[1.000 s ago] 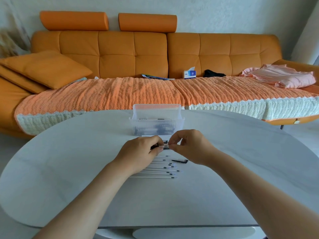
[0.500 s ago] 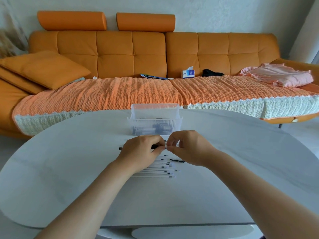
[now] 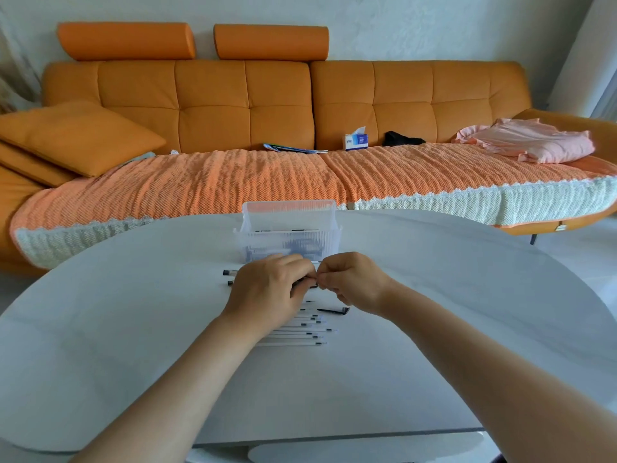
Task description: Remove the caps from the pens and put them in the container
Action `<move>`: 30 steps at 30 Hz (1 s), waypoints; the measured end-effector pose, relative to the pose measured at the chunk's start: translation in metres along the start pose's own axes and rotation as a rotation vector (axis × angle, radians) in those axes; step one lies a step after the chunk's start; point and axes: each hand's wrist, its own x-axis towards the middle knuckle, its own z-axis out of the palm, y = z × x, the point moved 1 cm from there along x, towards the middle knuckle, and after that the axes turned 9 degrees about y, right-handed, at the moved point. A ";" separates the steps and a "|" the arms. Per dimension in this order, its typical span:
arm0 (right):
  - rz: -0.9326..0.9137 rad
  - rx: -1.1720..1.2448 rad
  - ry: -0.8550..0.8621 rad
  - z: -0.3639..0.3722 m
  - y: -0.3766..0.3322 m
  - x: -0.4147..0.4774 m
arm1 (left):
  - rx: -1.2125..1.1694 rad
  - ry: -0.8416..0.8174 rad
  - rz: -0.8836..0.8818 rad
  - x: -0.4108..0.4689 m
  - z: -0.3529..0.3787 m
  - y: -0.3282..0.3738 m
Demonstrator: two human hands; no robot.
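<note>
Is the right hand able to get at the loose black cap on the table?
Probably yes: the black cap lies uncovered just beside the right hand, though its fingers are busy pinching a pen.

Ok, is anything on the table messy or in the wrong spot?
One thing: a small black piece, probably a cap, lies loose on the table beside the right hand, apart from the neat row of pens and outside the container. Nothing looks spilled or broken.
</note>
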 end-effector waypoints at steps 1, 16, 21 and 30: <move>0.043 0.082 -0.013 0.000 0.000 0.001 | 0.013 0.016 0.027 0.001 0.001 0.000; -0.283 -0.395 0.089 -0.003 0.005 0.004 | -0.188 -0.181 -0.384 0.005 0.002 0.002; 0.102 0.130 -0.042 0.002 0.004 0.004 | 0.005 0.017 -0.017 0.002 0.001 0.001; -0.153 -0.717 0.071 -0.014 0.016 0.001 | -0.079 -0.144 -0.317 -0.007 0.004 -0.017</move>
